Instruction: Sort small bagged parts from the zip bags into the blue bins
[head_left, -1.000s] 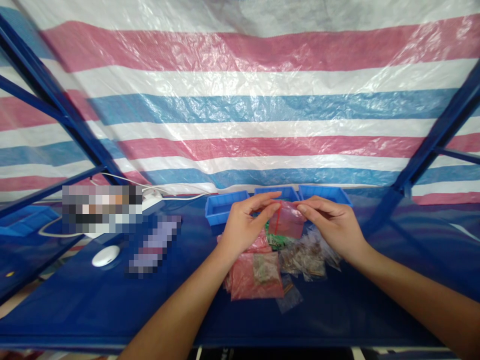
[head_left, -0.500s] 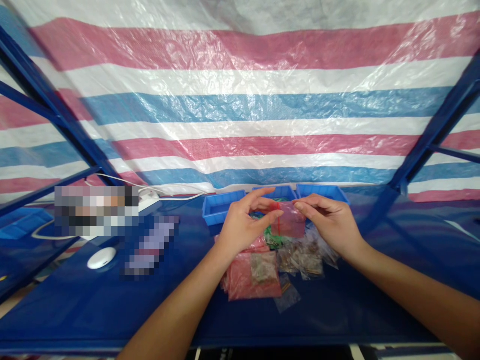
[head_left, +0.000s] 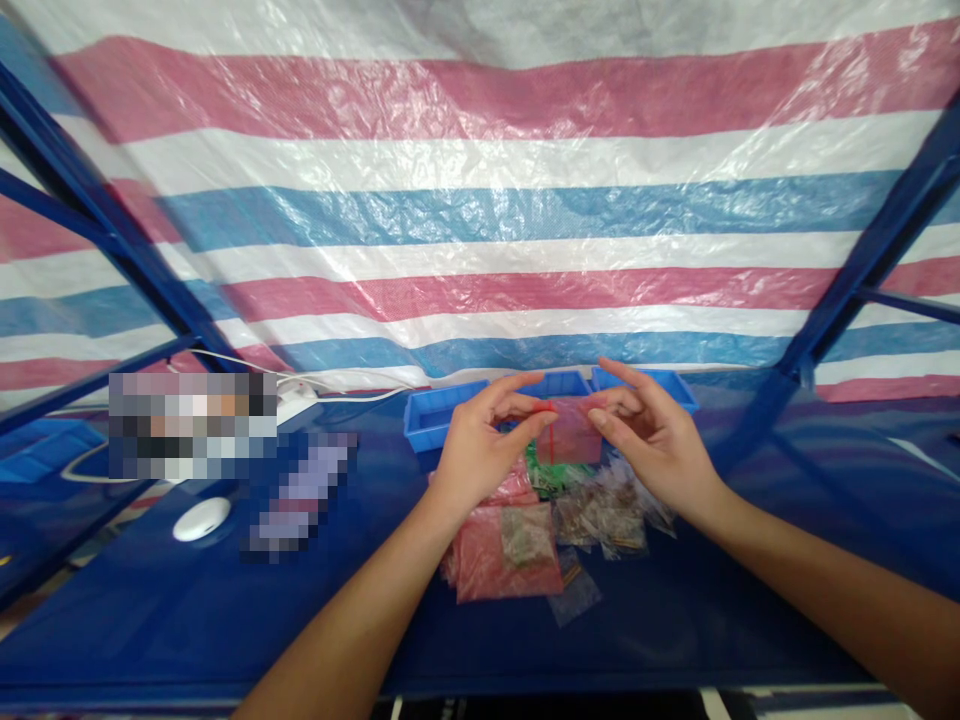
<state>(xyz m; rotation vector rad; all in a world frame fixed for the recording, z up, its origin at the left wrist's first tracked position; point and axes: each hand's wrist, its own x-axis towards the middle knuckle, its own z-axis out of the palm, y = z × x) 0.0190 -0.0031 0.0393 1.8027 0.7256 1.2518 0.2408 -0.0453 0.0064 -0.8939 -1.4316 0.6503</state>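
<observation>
Between my hands, above the pile, hangs a small pink zip bag (head_left: 571, 435) with a red seal line along its left side. My left hand (head_left: 491, 430) pinches its left edge between thumb and fingers. At the bag's upper right, my right hand (head_left: 656, 435) grips the edge with thumb and a finger, the other fingers spread. Green parts (head_left: 546, 478) lie under and behind the bag. In front are several pink bags (head_left: 480, 565), one with a small clear bag (head_left: 527, 538) on top. Clear bags with small brownish contents (head_left: 604, 515) lie to their right.
Blue bins (head_left: 439, 415) stand in a row behind my hands. On the left are a white oval object (head_left: 201, 519), a blurred-out flat item (head_left: 304, 495) and white cables (head_left: 352, 395). Blue frame posts (head_left: 862, 240) rise at both sides before a striped tarp (head_left: 480, 220).
My left hand has closed on the bag's left edge; its thumb was apart before. My right fingers have spread upward while the thumb stays at the bag. The bag has shifted slightly left.
</observation>
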